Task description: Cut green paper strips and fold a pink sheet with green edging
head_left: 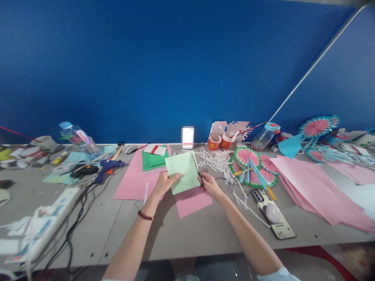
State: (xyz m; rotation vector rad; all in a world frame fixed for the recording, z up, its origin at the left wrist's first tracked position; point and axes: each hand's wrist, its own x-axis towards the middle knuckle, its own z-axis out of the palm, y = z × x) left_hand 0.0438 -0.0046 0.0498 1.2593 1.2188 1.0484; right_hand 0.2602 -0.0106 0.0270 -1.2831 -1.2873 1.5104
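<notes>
My left hand [164, 183] pinches the lower left edge of a light green paper sheet [183, 171], held just above the grey table [187, 230]. My right hand [209, 184] is closed on dark-handled scissors [199, 175], whose blades run along the sheet's right edge. A thin strip of green hangs off that edge. Under the sheet lies a pink sheet [193, 201]. A bead bracelet [145, 216] is on my left wrist.
White paper strips [215, 160] litter the table behind. Pink-and-green paper fans [252, 166], a phone [272, 214], large pink sheets [316, 187], two red cups [220, 141], a green paper stack [152, 160], a glue gun [107, 168], a power strip [43, 226] and a water bottle [76, 137] surround me.
</notes>
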